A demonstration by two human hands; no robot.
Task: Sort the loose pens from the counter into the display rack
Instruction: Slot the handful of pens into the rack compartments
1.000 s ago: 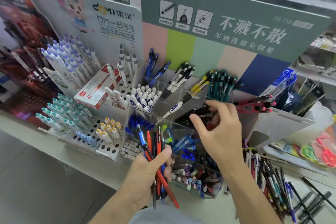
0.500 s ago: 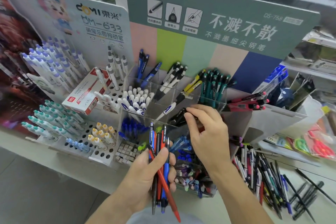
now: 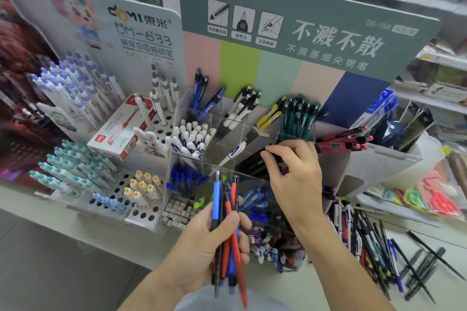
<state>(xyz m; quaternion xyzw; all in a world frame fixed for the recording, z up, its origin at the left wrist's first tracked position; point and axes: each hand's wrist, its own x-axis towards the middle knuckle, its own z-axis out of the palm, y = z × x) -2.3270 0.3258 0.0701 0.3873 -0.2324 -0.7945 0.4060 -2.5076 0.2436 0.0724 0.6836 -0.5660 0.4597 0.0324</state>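
Left hand [image 3: 214, 240] fingers wrapped round pen bundle [image 3: 228, 235]; right hand [image 3: 293, 177] apparently pinching black pen [image 3: 252, 163].

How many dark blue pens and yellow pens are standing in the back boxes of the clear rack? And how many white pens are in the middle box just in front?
Dark blue plastic pens: 3
Yellow plastic pens with black clips: 2
White plastic pen with a blue letter: 1
Total: 6

The acrylic rack [image 3: 242, 131] is crowded by teal pens [image 3: 297, 118] behind and red pens [image 3: 343, 141] beside; the white-pen compartment [image 3: 235, 151] is left roomy.
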